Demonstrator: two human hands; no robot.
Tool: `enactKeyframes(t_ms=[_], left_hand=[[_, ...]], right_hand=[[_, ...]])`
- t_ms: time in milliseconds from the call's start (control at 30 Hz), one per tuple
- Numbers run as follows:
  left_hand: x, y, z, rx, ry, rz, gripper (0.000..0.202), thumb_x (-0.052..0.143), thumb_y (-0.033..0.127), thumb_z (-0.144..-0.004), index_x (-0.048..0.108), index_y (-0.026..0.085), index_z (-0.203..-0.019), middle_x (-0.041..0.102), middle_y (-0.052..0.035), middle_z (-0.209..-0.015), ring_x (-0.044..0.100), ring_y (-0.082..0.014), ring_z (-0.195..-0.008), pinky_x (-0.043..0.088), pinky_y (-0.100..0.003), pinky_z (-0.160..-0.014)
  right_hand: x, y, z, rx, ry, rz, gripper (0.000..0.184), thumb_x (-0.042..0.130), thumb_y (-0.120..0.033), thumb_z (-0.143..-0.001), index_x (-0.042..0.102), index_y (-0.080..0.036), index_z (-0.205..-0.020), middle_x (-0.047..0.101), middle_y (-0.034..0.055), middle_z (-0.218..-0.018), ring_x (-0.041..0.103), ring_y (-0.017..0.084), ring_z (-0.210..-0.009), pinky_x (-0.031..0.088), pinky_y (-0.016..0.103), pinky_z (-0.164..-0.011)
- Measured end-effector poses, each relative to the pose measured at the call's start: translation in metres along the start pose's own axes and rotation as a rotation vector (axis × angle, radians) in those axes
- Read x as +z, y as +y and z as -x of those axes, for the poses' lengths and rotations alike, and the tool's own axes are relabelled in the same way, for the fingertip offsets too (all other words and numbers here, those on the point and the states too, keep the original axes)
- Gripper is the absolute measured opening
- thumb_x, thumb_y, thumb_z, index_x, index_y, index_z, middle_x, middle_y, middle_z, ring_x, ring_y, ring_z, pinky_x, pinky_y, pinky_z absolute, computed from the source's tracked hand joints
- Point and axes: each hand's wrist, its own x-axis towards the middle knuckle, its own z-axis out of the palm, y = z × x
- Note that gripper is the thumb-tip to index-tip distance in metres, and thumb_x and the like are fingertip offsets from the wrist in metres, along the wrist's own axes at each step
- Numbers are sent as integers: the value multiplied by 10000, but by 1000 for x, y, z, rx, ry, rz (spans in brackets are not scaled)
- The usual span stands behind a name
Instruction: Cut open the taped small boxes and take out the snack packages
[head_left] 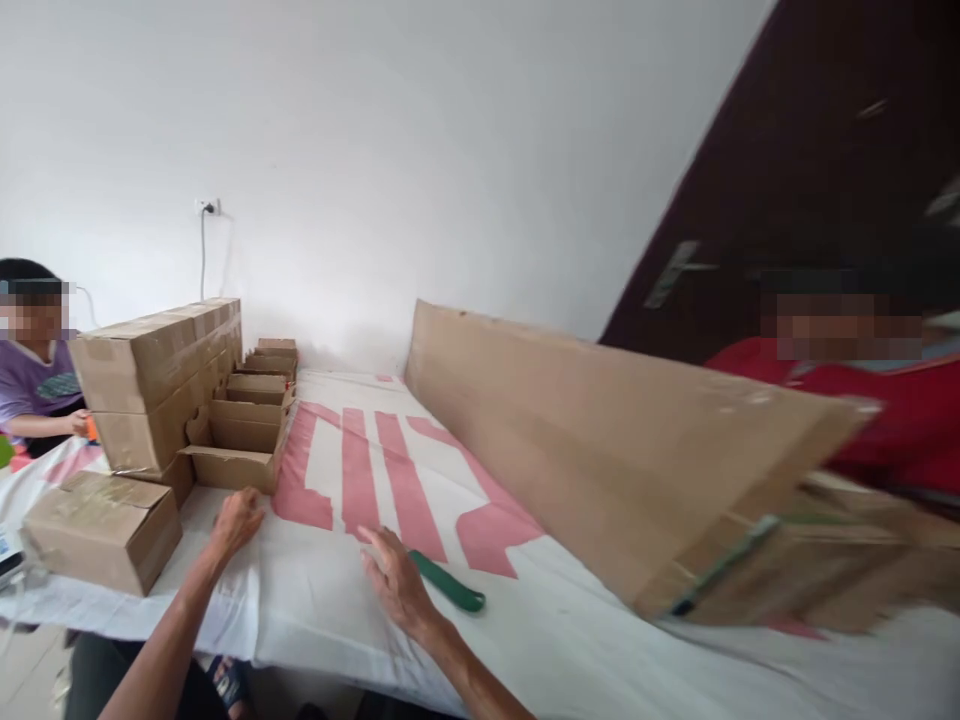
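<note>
My left hand (240,518) is low over the white cloth, just in front of an open cardboard box (234,468). Its fingers are loosely bent and appear to hold nothing; whether they touch the box I cannot tell. My right hand (396,582) is at the middle of the table's near side, palm down, fingers apart and nothing in them. Beside it on the right lies a curved green tool or handle (450,583), partly hidden by the hand. Behind the nearest open box, more open boxes (259,388) stand in a row.
Closed cardboard boxes (161,365) are stacked at the left, with a single taped box (105,530) in front. A long cardboard sheet (600,440) stands on edge at the right. One person (37,380) sits at the far left; another in red (885,420) is behind the cardboard.
</note>
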Motion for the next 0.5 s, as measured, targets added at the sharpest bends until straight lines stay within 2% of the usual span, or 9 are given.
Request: enactKeyframes(t_ms=[33, 100, 200, 333, 400, 500], left_hand=[[-3, 3, 10, 37, -32, 1, 150, 670, 205, -744, 572, 244, -638, 675, -18, -682, 710, -257, -810, 469, -313, -760], [-7, 3, 26, 116, -76, 5, 223, 632, 224, -767, 499, 247, -590, 598, 2, -608, 665, -239, -735, 434, -313, -740], [-5, -4, 36, 228, -128, 5, 169, 603, 322, -840, 573, 269, -683, 631, 6, -648, 661, -238, -733, 424, -313, -733], [5, -3, 48, 249, -134, 54, 116, 598, 330, -848, 640, 284, -750, 663, 1, -681, 681, -251, -742, 450, -327, -757], [6, 5, 64, 246, -123, 71, 109, 600, 287, -830, 646, 278, -731, 671, -7, -688, 685, -254, -747, 462, -334, -766], [4, 18, 87, 240, -70, 116, 96, 628, 233, -813, 711, 257, -770, 712, -47, -733, 699, -266, -790, 502, -352, -814]], right_hand=[[-11, 5, 8, 0, 8, 84, 395, 550, -346, -999, 746, -261, -1331, 746, 130, -1284, 669, 341, -1254, 519, 541, -1140], [-30, 16, 22, 29, 22, 268, 388, 579, -287, -958, 752, -259, -1304, 748, 133, -1268, 669, 351, -1233, 521, 544, -1125], [-47, 33, 35, 87, 47, 464, 420, 638, -268, -903, 734, -277, -1313, 739, 123, -1291, 670, 354, -1221, 536, 512, -1080], [-53, 59, 47, 57, 128, 581, 381, 626, -276, -906, 730, -290, -1273, 739, 125, -1259, 689, 354, -1176, 558, 484, -1000], [-56, 72, 54, 44, 164, 619, 306, 575, -268, -928, 744, -281, -1182, 749, 124, -1136, 708, 345, -1087, 564, 473, -938], [-61, 93, 64, 10, 149, 644, 266, 491, -304, -962, 742, -241, -1026, 724, 131, -947, 710, 337, -934, 556, 465, -853]])
